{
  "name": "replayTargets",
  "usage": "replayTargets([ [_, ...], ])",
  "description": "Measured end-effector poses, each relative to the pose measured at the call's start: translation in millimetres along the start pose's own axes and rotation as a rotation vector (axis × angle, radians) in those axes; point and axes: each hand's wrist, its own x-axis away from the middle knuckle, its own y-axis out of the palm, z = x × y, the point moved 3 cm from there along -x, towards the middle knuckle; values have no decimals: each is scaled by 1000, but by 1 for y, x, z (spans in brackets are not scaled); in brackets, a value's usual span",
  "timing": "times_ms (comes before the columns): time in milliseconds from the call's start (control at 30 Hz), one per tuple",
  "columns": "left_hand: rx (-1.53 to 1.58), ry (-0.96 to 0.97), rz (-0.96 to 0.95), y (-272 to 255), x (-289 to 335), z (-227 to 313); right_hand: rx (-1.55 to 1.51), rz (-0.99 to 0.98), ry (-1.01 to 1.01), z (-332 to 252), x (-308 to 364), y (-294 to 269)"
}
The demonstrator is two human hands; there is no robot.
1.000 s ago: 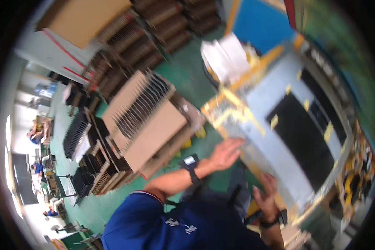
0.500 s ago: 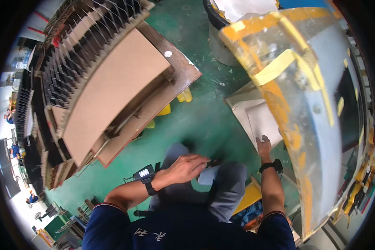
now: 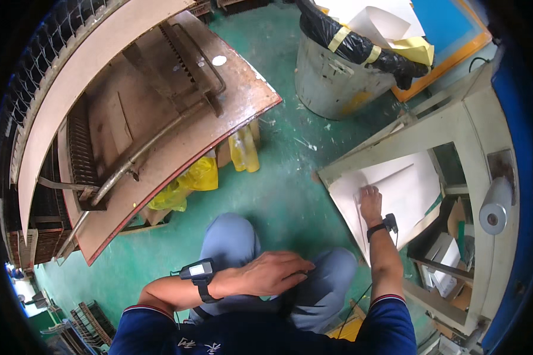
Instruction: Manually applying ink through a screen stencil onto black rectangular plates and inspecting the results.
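Observation:
My left hand (image 3: 276, 273) rests across my knees, palm down, with its fingers stretched out loosely and nothing in them. To the right, my arm reaches into the lower part of a pale metal frame (image 3: 408, 139). There my right hand (image 3: 371, 205) lies on white paper sheets (image 3: 397, 183), near their left edge. Its fingers are apart and touch the top sheet; the fingertips are partly foreshortened. A band with a small black device sits on each wrist.
On the left stands a rack with a brown board (image 3: 237, 89) and metal bars, above yellow plastic bags (image 3: 198, 176). A grey bin (image 3: 326, 80) with a black liner holds paper at the back. A silver roll (image 3: 496, 207) sits on the frame's right side. The floor (image 3: 284, 195) is green.
My view has dropped and swung, so the taped panel at right is gone and the frame's inside shows. My right hand has shifted farther in over the sheets. My left hand stays on my knees.

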Motion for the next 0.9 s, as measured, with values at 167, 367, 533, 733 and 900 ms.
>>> replayTargets([
  [167,-63,-4,-17,-1,5,-2,81,-65,-103,8,-5,5],
  [367,-71,10,-35,-4,7,-4,102,-62,-157,9,-6,14],
  [533,-33,-39,-76,-2,7,-11,106,-187,-239,5,1,-6],
  [733,-303,-69,156,-21,-23,34,-397,216,-342,-80,45,-182],
  [900,-275,-110,103,-57,-51,144,-670,305,-306,-180,129,-398],
])
